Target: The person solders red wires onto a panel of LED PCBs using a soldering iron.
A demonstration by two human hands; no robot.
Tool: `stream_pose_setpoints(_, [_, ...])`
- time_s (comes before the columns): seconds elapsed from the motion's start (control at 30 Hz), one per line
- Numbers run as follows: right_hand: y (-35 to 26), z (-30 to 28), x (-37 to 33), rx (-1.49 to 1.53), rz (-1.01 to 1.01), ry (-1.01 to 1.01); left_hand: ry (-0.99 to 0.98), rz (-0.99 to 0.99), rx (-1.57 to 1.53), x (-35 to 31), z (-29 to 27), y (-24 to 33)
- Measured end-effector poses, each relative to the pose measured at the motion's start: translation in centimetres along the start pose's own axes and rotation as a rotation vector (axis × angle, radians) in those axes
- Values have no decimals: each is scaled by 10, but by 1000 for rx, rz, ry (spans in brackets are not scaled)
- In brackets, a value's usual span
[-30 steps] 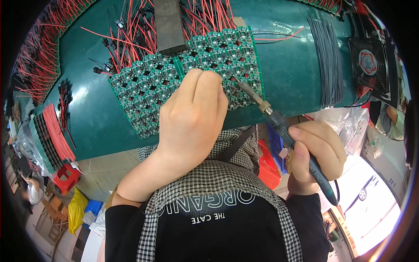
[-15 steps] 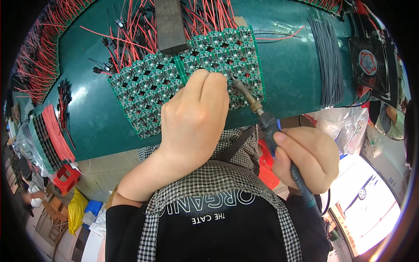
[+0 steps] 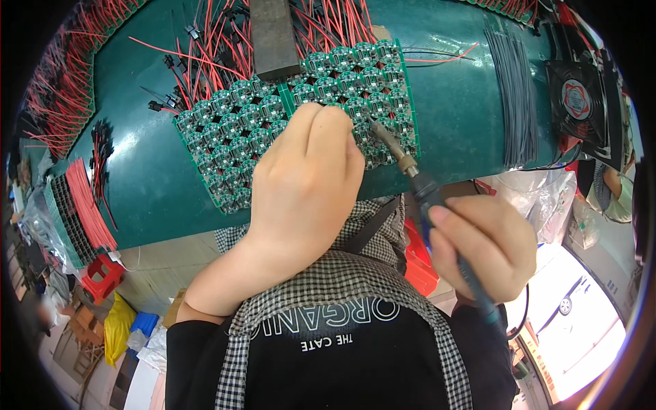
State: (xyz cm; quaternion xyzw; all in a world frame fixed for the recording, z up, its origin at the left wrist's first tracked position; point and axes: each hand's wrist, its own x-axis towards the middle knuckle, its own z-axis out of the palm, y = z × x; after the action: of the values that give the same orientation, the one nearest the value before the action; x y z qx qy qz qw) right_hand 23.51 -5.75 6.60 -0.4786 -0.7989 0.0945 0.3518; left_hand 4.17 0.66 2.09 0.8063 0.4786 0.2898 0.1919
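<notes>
small black cooling fan (image 3: pixel 576 98), bundle of grey wires (image 3: pixel 514 96), dark metal block (image 3: pixel 273 37), red stool (image 3: pixel 102 277)

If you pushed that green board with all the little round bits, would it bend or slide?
The green board looks like a thin, flat panel, so it would probably stay fairly stiff and feel light. On the smooth mat it might slide, which may be why the left hand and a dark block rest on it.
</notes>
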Motion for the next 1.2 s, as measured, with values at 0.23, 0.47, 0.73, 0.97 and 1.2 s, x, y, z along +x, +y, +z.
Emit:
stream_pose_setpoints(0.23, [-18, 4, -5, -161, -21, -54, -19, -74, -66, -12, -8, -2])
stream_pose_setpoints(0.47, [-9, 10, -7, -170, -70, 11, 1, -24, -55, -18, -6, -2])
stream_pose_setpoints(0.73, [2, -9, -25, 140, 74, 212, -5, 26, -78, -17, -1, -1])
stream_pose_setpoints(0.97, [10, -4, -37, 225, 196, 144, -18, 42, -62, -16, 4, -1])
stream_pose_setpoints(1.2, [14, 2, -34, 246, 171, 162, -7, 54, -40, -15, 7, -3])
